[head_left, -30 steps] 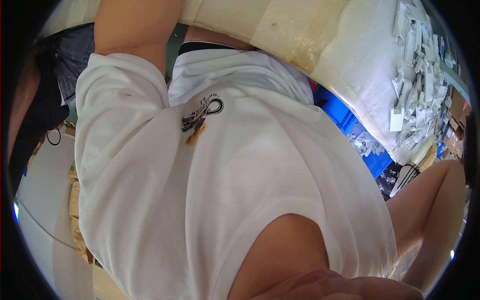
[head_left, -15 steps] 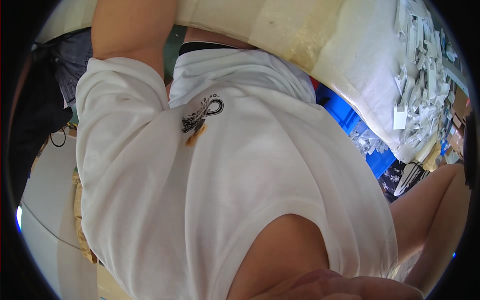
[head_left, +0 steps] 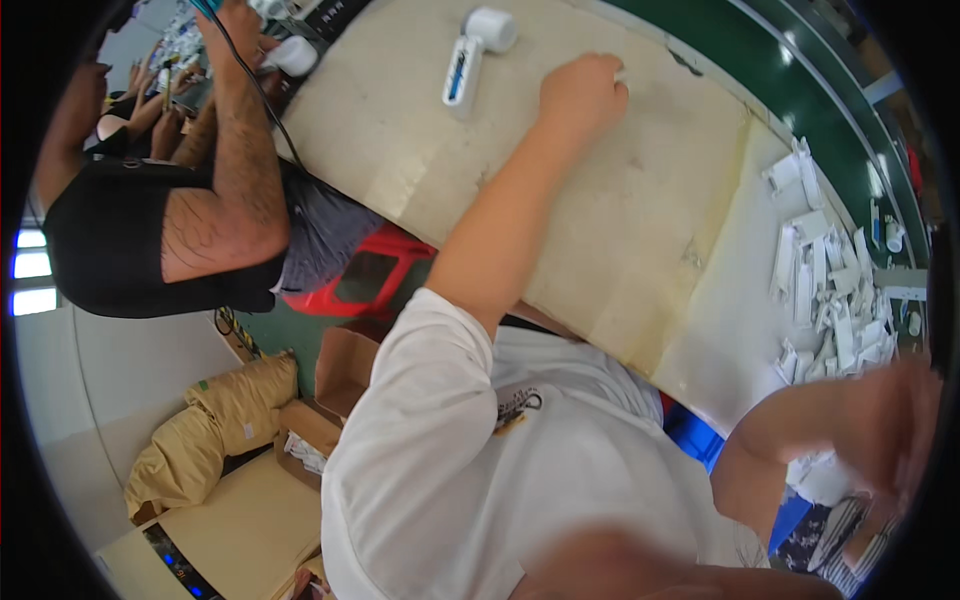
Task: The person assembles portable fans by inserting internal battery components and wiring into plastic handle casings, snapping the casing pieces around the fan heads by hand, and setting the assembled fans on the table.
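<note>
My left hand (head_left: 583,95) is closed over the pale worktable (head_left: 600,220), arm stretched out. A whitish bit shows at its fingertips, too small to make out. To its left lies a white handheld device (head_left: 463,72) with a round head (head_left: 490,30) and a blue stripe along its handle. My right hand (head_left: 890,425), smeared by motion, is raised at the right edge with the elbow bent; its fingers cannot be read. Nearest to it is a heap of white plastic parts (head_left: 835,290) on the table's right end.
A co-worker in black (head_left: 110,240) works on the left, a cable (head_left: 265,95) running past their arm. Behind me are a red stool (head_left: 400,270), cartons (head_left: 345,365) and a brown sack (head_left: 215,420). A blue bin (head_left: 695,438) stands beneath the table; a green conveyor (head_left: 745,35) runs beyond it.
The view has swung, so the tabletop, the white device and the co-worker now show. My left hand has come into view over the table, and my right hand appears at the right edge.
</note>
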The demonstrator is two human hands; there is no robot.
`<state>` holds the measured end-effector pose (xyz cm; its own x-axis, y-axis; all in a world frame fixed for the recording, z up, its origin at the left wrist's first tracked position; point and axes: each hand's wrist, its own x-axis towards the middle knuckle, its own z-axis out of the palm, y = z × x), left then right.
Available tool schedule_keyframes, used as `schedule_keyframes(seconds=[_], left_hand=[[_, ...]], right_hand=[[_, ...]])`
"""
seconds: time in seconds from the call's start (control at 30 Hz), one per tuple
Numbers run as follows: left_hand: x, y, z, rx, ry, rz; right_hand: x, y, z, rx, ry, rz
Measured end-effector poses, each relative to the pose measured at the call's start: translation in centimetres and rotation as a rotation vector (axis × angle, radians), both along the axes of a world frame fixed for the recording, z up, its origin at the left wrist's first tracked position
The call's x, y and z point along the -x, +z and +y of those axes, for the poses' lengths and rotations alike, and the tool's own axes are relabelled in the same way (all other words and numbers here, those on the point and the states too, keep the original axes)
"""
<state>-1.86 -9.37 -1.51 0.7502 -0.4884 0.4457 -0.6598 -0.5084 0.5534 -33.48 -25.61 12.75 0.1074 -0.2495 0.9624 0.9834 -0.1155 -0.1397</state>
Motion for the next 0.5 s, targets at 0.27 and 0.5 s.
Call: schedule_keyframes(seconds=[0.27, 0.5], left_hand=[[-2.5, -0.2, 2.4, 0.078, 0.221, -0.309], [-3.1, 1.3, 5.5, -0.279, 0.519, -0.208]], right_hand=[[-14.3, -15.1, 2.3, 0.143, -0.195, 1.322], [-14.1, -14.8, 2.8, 0.293, -0.197, 1.344]])
